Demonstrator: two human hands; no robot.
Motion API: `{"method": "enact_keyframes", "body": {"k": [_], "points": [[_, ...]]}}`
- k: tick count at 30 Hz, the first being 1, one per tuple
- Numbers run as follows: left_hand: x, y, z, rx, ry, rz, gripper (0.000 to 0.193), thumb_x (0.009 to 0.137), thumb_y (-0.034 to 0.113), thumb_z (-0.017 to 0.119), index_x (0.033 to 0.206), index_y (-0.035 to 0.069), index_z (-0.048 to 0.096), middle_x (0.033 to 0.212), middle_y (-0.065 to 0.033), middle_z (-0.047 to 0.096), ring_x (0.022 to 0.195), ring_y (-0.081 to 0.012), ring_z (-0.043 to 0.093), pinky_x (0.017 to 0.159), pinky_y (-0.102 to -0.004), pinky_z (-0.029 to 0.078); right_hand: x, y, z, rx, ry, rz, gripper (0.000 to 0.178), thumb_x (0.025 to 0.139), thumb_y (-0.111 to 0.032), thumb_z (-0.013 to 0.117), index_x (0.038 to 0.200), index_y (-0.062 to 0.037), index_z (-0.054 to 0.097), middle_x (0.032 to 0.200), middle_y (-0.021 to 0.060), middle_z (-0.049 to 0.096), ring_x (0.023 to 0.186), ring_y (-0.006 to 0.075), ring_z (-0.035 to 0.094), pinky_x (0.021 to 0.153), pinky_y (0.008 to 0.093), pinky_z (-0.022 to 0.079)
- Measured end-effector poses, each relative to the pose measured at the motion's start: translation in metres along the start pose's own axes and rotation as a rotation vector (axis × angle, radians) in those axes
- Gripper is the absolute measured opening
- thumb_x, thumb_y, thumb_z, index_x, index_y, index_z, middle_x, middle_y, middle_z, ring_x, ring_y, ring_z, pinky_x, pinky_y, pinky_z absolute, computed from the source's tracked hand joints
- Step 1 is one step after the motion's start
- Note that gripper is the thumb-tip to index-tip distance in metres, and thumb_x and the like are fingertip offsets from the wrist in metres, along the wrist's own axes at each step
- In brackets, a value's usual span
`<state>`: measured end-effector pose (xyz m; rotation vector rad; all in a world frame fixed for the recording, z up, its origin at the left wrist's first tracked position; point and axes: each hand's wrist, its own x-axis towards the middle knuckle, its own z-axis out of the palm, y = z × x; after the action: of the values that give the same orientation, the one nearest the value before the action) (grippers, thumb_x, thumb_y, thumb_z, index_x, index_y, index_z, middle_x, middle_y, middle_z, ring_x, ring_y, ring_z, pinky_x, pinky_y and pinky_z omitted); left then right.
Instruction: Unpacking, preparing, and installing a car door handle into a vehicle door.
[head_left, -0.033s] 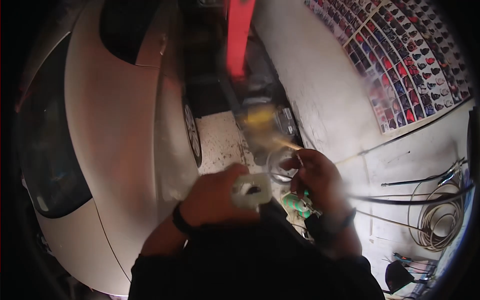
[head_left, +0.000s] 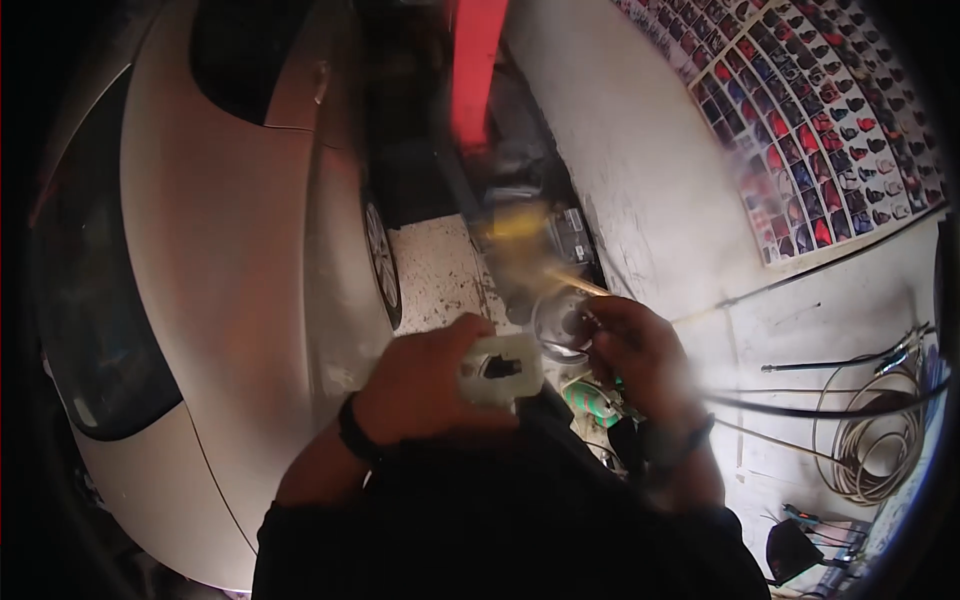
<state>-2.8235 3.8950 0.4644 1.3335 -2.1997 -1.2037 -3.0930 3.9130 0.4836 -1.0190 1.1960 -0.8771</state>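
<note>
My left hand (head_left: 420, 385) is closed around a whitish, translucent plastic container (head_left: 528, 378) in front of my body. Its top is open toward me, and something dark shows inside. To the right, my right hand (head_left: 642, 352) has its thumb and fingers pinched together on a thin, pale stick (head_left: 578, 283). The stick points up and left from the fingers; its far end blurs out, so I cannot tell what kind of tool it is. Beyond that hand is a round, shiny metal object (head_left: 558, 325), partly covered by the fingers.
A light-coloured car (head_left: 215, 250) fills the left side, with its wheel (head_left: 381, 255) near the middle. A red post (head_left: 476, 75) rises ahead. On the right wall are a poster (head_left: 810, 150) and a coiled hose (head_left: 835, 460). A green object (head_left: 592, 402) lies below my right hand.
My right fingers have curled slightly and hide more of the stick. The container is tilted a little differently in my left hand. The whole view has shifted slightly.
</note>
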Motion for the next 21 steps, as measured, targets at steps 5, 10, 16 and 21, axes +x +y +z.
{"method": "enact_keyframes", "body": {"k": [5,10,16,21], "points": [[0.054,-0.019,-0.049,0.074,0.019,0.02,0.079,0.064,0.056,0.086,0.119,0.007,0.057,0.098,-0.0147,0.071,0.09,-0.0339,0.071,0.08,-0.0423,0.055,0.075,-0.036,-0.004,-0.611,-0.249,-0.292,0.028,0.092,-0.006,0.062,0.119,-0.0041,0.068,0.096,0.0135,0.07,0.084,0.0232,0.069,0.076,0.0309,0.052],[0.099,-0.041,-0.086,0.174,0.129,0.031,0.076,0.064,0.056,0.086,0.113,0.005,0.058,0.092,-0.0138,0.071,0.085,-0.032,0.071,0.074,-0.0405,0.055,0.155,-0.051,0.004,-0.559,-0.332,-0.294,0.024,0.091,-0.008,0.066,0.114,-0.004,0.067,0.094,0.0131,0.069,0.086,0.025,0.07,0.073,0.0315,0.053],[0.172,-0.07,-0.135,0.202,0.182,-0.017,0.076,0.064,0.057,0.086,0.112,0.005,0.059,0.09,-0.0129,0.07,0.082,-0.0318,0.071,0.073,-0.0403,0.056,0.264,-0.082,-0.005,-0.437,-0.361,-0.133,0.019,0.091,-0.011,0.068,0.106,-0.0013,0.062,0.093,0.0138,0.07,0.084,0.0226,0.071,0.073,0.0315,0.054],[0.238,-0.081,-0.179,0.174,0.234,-0.022,0.073,0.063,0.055,0.087,0.11,0.005,0.06,0.088,-0.0127,0.07,0.082,-0.0321,0.071,0.073,-0.0407,0.055,0.357,-0.108,-0.019,-0.248,-0.425,0.119,0.019,0.092,-0.008,0.069,0.108,-0.0012,0.06,0.085,0.0069,0.071,0.079,0.0133,0.068,0.071,0.0265,0.052]]}}
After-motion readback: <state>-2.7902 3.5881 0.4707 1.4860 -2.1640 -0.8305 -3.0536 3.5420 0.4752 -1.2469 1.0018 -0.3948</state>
